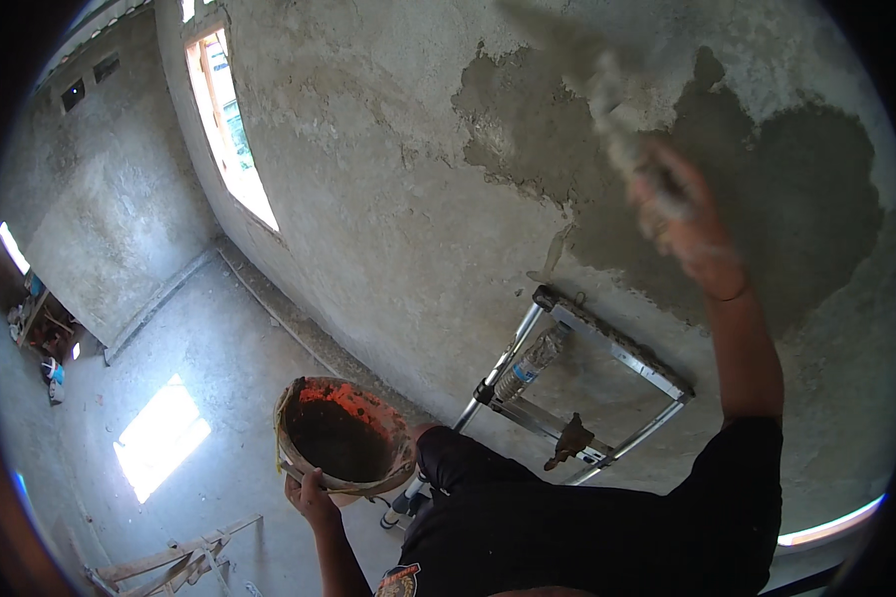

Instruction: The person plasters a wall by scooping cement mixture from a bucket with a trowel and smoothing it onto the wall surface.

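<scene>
While the blurred trowel point(612, 111) is high before the wall point(368, 209), over the left part of a dark wet patch point(806, 189) with ragged edge, bare wall gives wide room leftward to the window point(231, 134), and the ladder point(622, 348) bounds it below. The right hand point(682, 214) has its fingers closed around the trowel's handle, the arm stretched upward, whereas the left hand point(314, 497), held low, grips the near rim of the bucket point(346, 395).
</scene>
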The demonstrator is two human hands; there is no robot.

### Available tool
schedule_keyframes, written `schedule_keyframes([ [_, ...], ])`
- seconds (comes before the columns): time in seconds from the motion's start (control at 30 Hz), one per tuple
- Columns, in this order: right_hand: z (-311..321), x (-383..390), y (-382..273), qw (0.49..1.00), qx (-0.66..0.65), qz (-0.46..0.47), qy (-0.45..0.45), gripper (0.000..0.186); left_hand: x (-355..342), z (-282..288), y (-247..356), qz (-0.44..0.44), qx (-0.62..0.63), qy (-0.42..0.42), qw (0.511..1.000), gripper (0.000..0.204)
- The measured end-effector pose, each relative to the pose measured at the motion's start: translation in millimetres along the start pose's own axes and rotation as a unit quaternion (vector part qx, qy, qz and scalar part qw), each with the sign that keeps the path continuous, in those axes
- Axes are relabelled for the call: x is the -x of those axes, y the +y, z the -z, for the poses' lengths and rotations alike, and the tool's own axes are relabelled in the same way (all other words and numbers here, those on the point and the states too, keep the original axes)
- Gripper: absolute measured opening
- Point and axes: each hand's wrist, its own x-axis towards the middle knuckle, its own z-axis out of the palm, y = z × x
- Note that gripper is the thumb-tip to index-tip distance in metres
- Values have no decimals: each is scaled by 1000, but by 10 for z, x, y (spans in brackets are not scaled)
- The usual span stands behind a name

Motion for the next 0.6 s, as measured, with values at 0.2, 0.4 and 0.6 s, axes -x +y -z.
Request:
schedule_keyframes([
  [0.2,-266,-132,719,975,-18,-182,-130,50,1,-161,103,4,4,-3,1000,23],
  [0.4,-123,-281,382,994,-21,-110,9,45,31,-173,151,1,22,3,1000,23],
  [0.6,-152,-209,129,996,-85,-7,-5,48,52,-135,131,-5,23,8,1000,22],
])
